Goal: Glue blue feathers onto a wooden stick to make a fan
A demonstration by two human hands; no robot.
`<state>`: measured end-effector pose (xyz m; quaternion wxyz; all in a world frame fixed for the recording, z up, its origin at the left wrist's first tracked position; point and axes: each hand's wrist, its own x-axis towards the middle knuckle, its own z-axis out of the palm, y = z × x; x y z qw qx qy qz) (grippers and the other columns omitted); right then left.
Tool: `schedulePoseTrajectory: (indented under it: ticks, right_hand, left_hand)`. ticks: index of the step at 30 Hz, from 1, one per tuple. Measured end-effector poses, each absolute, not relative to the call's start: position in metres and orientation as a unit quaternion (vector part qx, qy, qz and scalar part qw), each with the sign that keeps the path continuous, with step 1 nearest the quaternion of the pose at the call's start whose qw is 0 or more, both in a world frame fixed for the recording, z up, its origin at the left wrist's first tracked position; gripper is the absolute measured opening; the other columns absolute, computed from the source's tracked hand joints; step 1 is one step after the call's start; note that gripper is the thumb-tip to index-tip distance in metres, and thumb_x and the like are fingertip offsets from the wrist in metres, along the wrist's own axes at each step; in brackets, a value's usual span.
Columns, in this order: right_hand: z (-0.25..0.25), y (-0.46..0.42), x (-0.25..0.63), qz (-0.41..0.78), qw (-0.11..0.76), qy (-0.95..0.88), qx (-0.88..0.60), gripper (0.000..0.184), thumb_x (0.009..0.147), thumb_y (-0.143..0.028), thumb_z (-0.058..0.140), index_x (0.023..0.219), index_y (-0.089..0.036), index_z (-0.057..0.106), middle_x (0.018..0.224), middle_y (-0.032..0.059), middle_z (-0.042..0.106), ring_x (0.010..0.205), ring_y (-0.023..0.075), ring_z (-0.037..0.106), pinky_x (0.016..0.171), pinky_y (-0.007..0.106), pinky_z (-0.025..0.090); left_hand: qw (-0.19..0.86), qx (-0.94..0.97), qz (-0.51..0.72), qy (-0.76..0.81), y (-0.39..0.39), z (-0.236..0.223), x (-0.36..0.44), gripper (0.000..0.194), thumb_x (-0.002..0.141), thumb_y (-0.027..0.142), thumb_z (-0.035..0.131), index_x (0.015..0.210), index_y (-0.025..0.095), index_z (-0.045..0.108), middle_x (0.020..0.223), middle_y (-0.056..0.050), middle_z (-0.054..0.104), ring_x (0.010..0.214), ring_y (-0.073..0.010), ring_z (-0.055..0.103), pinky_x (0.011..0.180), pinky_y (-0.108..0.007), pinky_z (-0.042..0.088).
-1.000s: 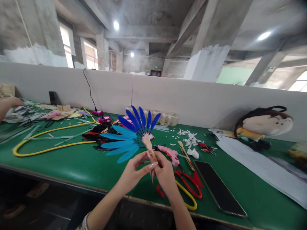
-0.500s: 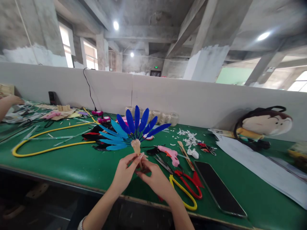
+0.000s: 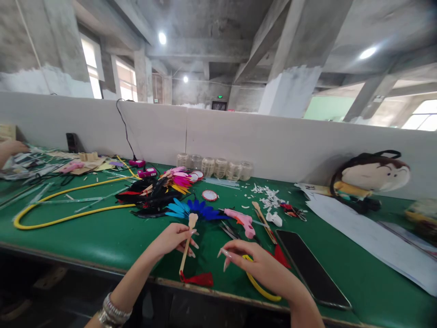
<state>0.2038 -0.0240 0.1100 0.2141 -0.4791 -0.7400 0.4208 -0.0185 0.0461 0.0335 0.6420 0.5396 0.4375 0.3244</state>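
My left hand point(image 3: 172, 238) pinches the thin wooden handle of a blue feather fan point(image 3: 195, 210). The fan is tipped away from me, its feathers low over the green table point(image 3: 102, 232), and a red tassel point(image 3: 200, 278) hangs from the handle's end near the table edge. My right hand point(image 3: 254, 262) hovers just right of the handle with its fingers spread, palm down, holding nothing. It is above the red and yellow scissors point(image 3: 259, 284). A pink glue gun point(image 3: 241, 219) lies just beyond both hands.
A heap of dark, pink and yellow feathers point(image 3: 157, 189) lies behind the fan. A black phone point(image 3: 309, 266) rests at the right, white paper sheets point(image 3: 368, 237) and a plush bag point(image 3: 370, 180) beyond. Yellow hose point(image 3: 51, 209) loops at the left. Another person's hand point(image 3: 10, 148) is at far left. Jars point(image 3: 213, 167) line the divider.
The fan stood upright in both hands; now it is tipped forward and lowered toward the table. My right hand has let go of the handle and moved right, fingers apart.
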Motion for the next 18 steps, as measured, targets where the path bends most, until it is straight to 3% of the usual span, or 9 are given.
schedulePoseTrajectory:
  ticks: [10,14,18]
  right_hand:
    - [0.112,-0.029,0.232,0.358,0.21,-0.723,-0.552,0.036,0.078,-0.049,0.042,0.094,-0.022,0.059,0.094,0.0021,0.064,0.09,0.0188,0.057,0.08,0.027,0.042]
    - [0.095,-0.021,0.267,0.204,0.238,-0.64,-0.701,0.04,0.075,-0.054,0.039,0.088,-0.021,0.058,0.089,0.006,0.065,0.083,0.0223,0.059,0.072,0.031,0.046]
    - [0.08,-0.001,0.274,0.101,0.214,-0.602,-0.762,0.044,0.075,-0.054,0.035,0.085,-0.019,0.057,0.087,0.0105,0.064,0.081,0.0255,0.059,0.071,0.036,0.045]
  left_hand:
    - [0.569,0.59,0.313,0.481,0.051,0.021,-0.02,0.045,0.068,0.051,0.053,0.091,0.011,0.052,0.086,-0.009,0.064,0.06,-0.0186,0.063,0.053,-0.03,0.051]
    - [0.418,0.685,0.28,0.527,0.043,0.027,-0.029,0.041,0.073,0.045,0.048,0.097,0.013,0.054,0.073,-0.005,0.063,0.063,-0.018,0.061,0.052,-0.025,0.046]
    - [0.271,0.739,0.21,0.58,0.037,0.035,-0.034,0.034,0.076,0.046,0.044,0.085,0.015,0.055,0.065,-0.003,0.062,0.055,-0.0161,0.058,0.048,-0.024,0.037]
